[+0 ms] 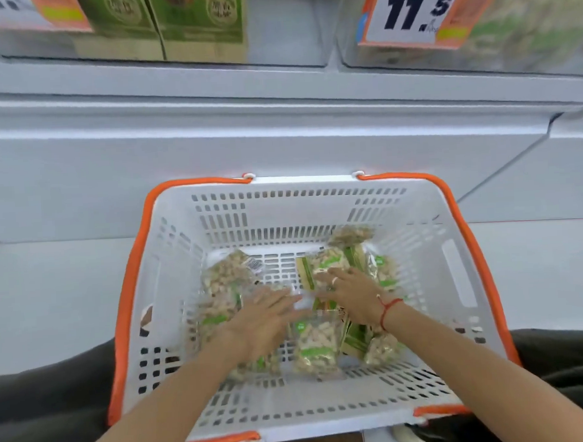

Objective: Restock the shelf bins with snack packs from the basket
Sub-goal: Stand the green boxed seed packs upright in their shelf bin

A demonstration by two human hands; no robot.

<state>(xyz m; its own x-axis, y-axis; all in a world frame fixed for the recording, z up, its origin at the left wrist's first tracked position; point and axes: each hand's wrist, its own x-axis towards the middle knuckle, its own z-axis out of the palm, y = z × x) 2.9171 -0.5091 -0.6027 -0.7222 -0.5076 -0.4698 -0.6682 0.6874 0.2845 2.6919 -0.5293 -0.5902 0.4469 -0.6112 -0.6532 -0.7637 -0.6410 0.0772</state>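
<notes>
A white plastic basket [448, 280] with orange handles sits in front of me on the floor. Several clear snack packs with green labels lie on its bottom; one pack [315, 346] lies in the middle near me, another [222, 278] at the left. My left hand [261, 318] reaches in with fingers stretched flat over the left packs, blurred by motion. My right hand [349, 290], with a ring and a red wrist string, lies with spread fingers on a pack [329, 262] at the centre right. Neither hand visibly grips a pack.
A white shelf unit front [246, 149] rises just behind the basket. Above it are clear shelf bins [527, 39] with green-labelled goods [202, 19] and an orange-edged price tag reading 11.5 [414, 10]. My dark-clad legs [39, 403] flank the basket.
</notes>
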